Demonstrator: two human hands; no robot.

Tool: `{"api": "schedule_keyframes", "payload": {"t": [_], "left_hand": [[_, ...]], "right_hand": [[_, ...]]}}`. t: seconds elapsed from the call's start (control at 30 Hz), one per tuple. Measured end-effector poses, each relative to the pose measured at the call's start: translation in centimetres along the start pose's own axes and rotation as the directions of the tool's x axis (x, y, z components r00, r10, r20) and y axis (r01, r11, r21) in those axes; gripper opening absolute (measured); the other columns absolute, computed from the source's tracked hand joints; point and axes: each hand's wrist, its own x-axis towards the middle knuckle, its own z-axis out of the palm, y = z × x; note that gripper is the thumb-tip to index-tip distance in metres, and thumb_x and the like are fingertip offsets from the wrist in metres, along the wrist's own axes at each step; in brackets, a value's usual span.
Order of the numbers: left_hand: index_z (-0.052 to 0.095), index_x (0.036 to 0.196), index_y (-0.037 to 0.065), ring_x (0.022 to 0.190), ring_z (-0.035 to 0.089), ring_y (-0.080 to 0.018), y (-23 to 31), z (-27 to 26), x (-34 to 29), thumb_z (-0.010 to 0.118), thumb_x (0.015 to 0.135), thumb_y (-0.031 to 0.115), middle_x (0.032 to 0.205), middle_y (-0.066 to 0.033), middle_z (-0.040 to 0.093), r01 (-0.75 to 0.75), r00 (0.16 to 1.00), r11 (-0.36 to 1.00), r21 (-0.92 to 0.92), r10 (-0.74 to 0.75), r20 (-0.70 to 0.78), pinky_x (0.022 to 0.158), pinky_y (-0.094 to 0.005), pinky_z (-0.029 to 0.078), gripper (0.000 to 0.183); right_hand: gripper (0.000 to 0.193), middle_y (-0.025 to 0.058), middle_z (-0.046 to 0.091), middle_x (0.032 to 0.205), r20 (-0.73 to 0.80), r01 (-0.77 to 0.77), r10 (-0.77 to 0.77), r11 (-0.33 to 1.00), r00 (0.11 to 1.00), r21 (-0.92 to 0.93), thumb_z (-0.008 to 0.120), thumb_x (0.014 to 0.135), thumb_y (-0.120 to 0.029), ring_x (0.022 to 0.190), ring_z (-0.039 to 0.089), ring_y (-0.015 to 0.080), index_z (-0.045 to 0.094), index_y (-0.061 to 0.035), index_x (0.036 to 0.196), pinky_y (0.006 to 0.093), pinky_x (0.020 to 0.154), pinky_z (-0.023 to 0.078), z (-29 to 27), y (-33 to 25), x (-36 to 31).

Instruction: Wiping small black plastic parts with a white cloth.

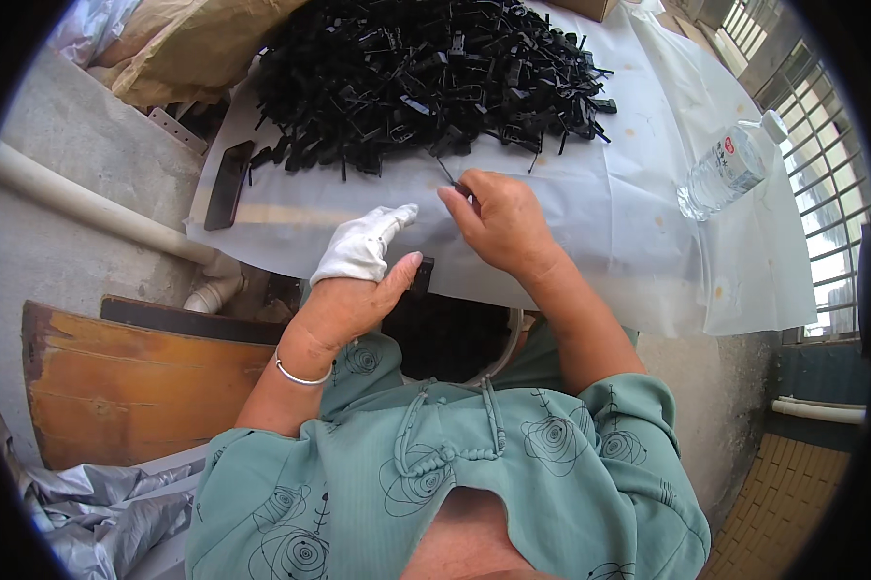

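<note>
Right hand (501, 224) – fingers pinching a thin black strip (447, 174), just below the black pile (426, 72). Left hand (358, 280), cloth-wrapped fingers, grips a small black piece (422, 275) at the white sheet's (609, 203) near edge. Water bottle (730, 166) – far right.

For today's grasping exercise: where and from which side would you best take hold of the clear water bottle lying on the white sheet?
Grip the water bottle around its mid-body, coming down from above. It lies on its side on the white sheet, so the round body is exposed; the capped neck is narrower.

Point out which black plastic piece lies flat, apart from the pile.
The long flat black strip at the white sheet's left edge; the others are heaped together.
</note>
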Motion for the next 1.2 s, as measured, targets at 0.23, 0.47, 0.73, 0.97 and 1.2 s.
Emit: {"api": "schedule_keyframes", "payload": {"t": [0.23, 0.47, 0.73, 0.97, 1.2], "left_hand": [[0.051, 0.114, 0.0, 0.071, 0.06, -0.0099, -1.7, 1.7, 0.8, 0.044, 0.093, 0.015, 0.098, -0.0081, 0.061, 0.329, 0.918, 0.731, -0.598, -0.395, 0.024, 0.056, -0.02, 0.044, 0.026], [0.051, 0.106, 0.001, 0.066, 0.059, -0.0126, -3.3, 3.1, 1.0, 0.042, 0.093, 0.015, 0.095, -0.01, 0.06, 0.365, 0.84, 0.192, -0.911, -0.489, 0.234, 0.05, -0.0202, 0.042, 0.021], [0.048, 0.121, 0.004, 0.079, 0.062, -0.026, -4.3, 6.4, -4.3, 0.059, 0.08, 0.012, 0.086, -0.0187, 0.061, 0.144, 0.698, 0.99, -0.013, -0.092, 0.71, 0.071, -0.0339, 0.05, 0.044], [0.032, 0.132, 0.015, 0.099, 0.055, -0.0394, -4.0, 15.1, -6.6, 0.077, 0.062, 0.014, 0.126, -0.0265, 0.039, 0.565, 0.548, 0.71, 0.42, -0.704, 0.452, 0.085, -0.0399, 0.047, 0.083], [0.046, 0.125, 0.018, 0.098, 0.056, -0.04, -6.3, 19.2, -5.5, 0.06, 0.072, 0.016, 0.134, -0.0235, 0.034, 0.164, 0.672, 0.942, 0.293, -0.324, 0.666, 0.082, -0.0428, 0.048, 0.055]], "right_hand": [[0.018, 0.0122, 0.06, 0.075, 0.045, -0.009, 0.03, 0.913, 0.999, -0.408, 0.059, 0.081, -0.021, 0.065, 0.059, 0.0306, 0.055, -0.0032, 0.079, 0.041, 0.057, 0.047, 2.8, 2.7, 1.9], [0.02, 0.0089, 0.06, 0.074, -0.045, 0.026, -0.034, 0.987, 0.998, -0.159, 0.061, 0.08, -0.023, 0.064, 0.06, 0.0286, 0.055, -0.004, 0.08, 0.0366, 0.056, 0.049, 1.7, 1.1, -0.7], [0.021, 0.0106, 0.062, 0.077, 0.149, -0.002, 0.074, 0.901, 0.986, -0.433, 0.057, 0.081, -0.026, 0.072, 0.061, 0.03, 0.055, -0.0057, 0.085, 0.0409, 0.06, 0.049, 2.8, 2.4, 2.9], [0.013, 0.0111, 0.063, 0.075, 0.145, -0.024, 0.102, 0.888, 0.984, -0.459, 0.052, 0.08, -0.018, 0.072, 0.062, 0.0308, 0.055, -0.0055, 0.082, 0.0423, 0.062, 0.05, 2.7, 2.7, 2.4], [0.014, 0.0116, 0.063, 0.076, 0.125, 0.001, 0.059, 0.899, 0.99, -0.438, 0.052, 0.081, -0.019, 0.073, 0.062, 0.0311, 0.056, -0.0059, 0.084, 0.0424, 0.063, 0.05, 3.2, 2.3, 1.9]]}}
